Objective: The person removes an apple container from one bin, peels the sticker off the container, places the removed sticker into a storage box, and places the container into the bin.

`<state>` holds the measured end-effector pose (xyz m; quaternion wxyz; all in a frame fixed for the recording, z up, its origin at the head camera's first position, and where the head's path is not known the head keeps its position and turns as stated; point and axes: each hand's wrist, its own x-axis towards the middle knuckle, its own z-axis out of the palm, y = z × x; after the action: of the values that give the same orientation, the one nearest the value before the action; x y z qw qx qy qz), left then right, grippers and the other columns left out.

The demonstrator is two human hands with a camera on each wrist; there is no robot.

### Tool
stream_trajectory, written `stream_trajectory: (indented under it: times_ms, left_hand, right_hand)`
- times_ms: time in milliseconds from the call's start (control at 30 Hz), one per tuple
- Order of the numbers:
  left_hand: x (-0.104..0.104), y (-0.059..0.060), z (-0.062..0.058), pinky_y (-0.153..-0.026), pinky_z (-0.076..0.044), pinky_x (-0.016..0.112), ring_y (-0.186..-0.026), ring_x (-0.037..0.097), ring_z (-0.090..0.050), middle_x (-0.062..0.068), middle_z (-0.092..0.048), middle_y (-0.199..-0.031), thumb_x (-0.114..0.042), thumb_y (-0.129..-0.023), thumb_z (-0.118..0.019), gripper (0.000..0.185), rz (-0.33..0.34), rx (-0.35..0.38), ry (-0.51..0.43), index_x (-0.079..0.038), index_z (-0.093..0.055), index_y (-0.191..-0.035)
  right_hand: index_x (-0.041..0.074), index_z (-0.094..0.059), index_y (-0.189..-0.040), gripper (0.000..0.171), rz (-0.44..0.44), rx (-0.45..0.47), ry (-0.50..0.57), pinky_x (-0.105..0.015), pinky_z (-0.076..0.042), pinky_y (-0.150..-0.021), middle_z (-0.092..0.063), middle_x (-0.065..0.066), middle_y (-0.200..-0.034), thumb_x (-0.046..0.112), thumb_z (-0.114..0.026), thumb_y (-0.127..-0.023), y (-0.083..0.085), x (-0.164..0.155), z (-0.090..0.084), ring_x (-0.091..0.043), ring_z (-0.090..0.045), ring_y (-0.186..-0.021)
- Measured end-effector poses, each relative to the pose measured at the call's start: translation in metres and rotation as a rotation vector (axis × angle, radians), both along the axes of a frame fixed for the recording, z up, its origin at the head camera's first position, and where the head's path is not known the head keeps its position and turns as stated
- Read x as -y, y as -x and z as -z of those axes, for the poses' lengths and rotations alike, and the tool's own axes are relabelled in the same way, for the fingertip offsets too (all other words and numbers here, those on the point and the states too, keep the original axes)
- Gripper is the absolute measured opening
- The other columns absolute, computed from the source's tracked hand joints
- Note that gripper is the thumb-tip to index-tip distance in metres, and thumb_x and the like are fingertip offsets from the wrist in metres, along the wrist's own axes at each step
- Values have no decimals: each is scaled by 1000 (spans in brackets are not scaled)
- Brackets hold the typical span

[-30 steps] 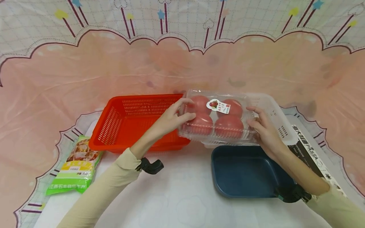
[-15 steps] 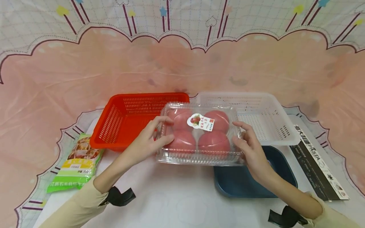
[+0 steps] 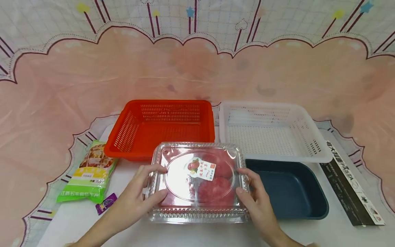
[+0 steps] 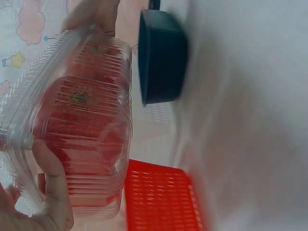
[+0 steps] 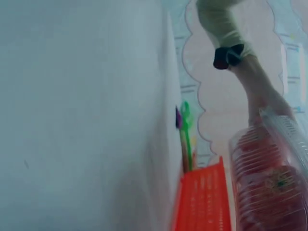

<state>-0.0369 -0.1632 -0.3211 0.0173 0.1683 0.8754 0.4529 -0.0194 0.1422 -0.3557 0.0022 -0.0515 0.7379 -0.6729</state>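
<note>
A clear plastic clamshell box of tomatoes point(image 3: 213, 190) with a white label on its lid is held level in front of me, above the table. My left hand point(image 3: 132, 199) grips its left end, thumb and fingers on the rim. The other end is gripped by my right hand point(image 3: 259, 206) in the same way. In the left wrist view, the ribbed side of the tomato box point(image 4: 86, 120) shows red fruit and a green stem end through the plastic. A gap separates the box from the tabletop in both wrist views.
Behind the box stand a red basket point(image 3: 172, 130) and a white basket point(image 3: 262, 140). A dark blue tray point(image 3: 293, 192) sits at the right, beside a black-and-white pasta box point(image 3: 351, 188). On the left lie a green food bag point(image 3: 89, 175) and a small purple packet point(image 3: 106, 204).
Both hands have brought the tomato box from over the white basket leftward and nearer to me, its lid now turned more toward the camera. The purple packet has come into view.
</note>
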Motion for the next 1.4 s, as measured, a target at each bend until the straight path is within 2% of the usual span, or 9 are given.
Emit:
stream_trajectory:
  times_ms: [67, 200, 300, 467, 567, 700, 933, 1200, 1400]
  left_hand:
    - [5, -11, 7, -88, -50, 63, -126, 33, -46, 2, -44, -131, -28, -91, -64, 42, -23, 56, 6, -32, -45, -128]
    - [14, -23, 20, -75, -56, 47, -118, 31, -45, 2, -42, -128, -31, -90, -64, 40, -72, 181, 3, -35, -46, -126]
    - [17, -25, 31, -77, -52, 41, -114, 22, -43, -1, -44, -124, -29, -90, -65, 41, -83, 151, 19, -35, -47, -125]
    - [20, -23, 47, -86, -50, 52, -113, 11, -41, -4, -45, -119, -27, -89, -65, 40, -96, 98, 18, -35, -48, -125]
    - [21, -23, 56, -86, -49, 52, -111, 6, -40, -4, -46, -118, -23, -90, -64, 39, -104, 85, -2, -32, -48, -124]
    - [22, -19, 69, -87, -47, 54, -111, 1, -40, -4, -46, -117, -20, -90, -64, 39, -107, 46, -15, -28, -49, -125]
    - [25, -11, 87, -90, -45, 52, -111, -2, -40, -4, -48, -121, -19, -91, -62, 37, -99, 32, -8, -26, -48, -125]
    - [29, -8, 94, -87, -47, 48, -109, 6, -46, -1, -49, -119, -19, -92, -60, 36, -98, 19, 28, -24, -48, -126]
    - [30, -10, 94, -77, -44, 40, -97, 14, -48, -2, -46, -112, -22, -94, -57, 38, -83, 49, 55, -27, -44, -130]
  right_hand:
    - [19, -39, -136, 40, -10, -10, 15, -31, -60, -64, -43, -24, -118, 5, -44, -99, -7, 5, 9, -11, -69, -82]
    - [17, -40, -134, 41, -47, -31, 72, -34, -60, -58, -43, -20, -111, 0, -43, -97, -16, 15, 24, -11, -70, -77]
    - [12, -39, -135, 41, -70, -54, 119, -36, -60, -62, -42, -16, -113, -3, -41, -97, -17, 22, 35, -11, -69, -83]
    - [6, -38, -136, 40, -65, -91, 134, -30, -60, -71, -44, -9, -120, -3, -41, -97, -14, 31, 51, -8, -61, -94]
    - [5, -40, -136, 39, -61, -107, 106, -24, -55, -76, -45, -4, -123, -1, -43, -97, -10, 35, 60, -6, -54, -98]
    - [8, -42, -135, 38, -44, -81, 76, -22, -51, -78, -44, -2, -125, 2, -44, -98, -6, 38, 68, -5, -50, -99]
    - [5, -44, -135, 38, -2, -3, 37, -15, -37, -97, -43, 6, -136, 6, -48, -97, -1, 40, 79, -4, -42, -116]
    - [22, -44, -136, 39, -34, 150, 55, -24, -51, -81, -48, -9, -122, 15, -50, -97, 5, 38, 75, -12, -54, -99]
    - [25, -45, -137, 42, -5, 214, 29, -23, -47, -85, -45, -8, -127, 19, -53, -97, 6, 39, 67, -12, -47, -107]
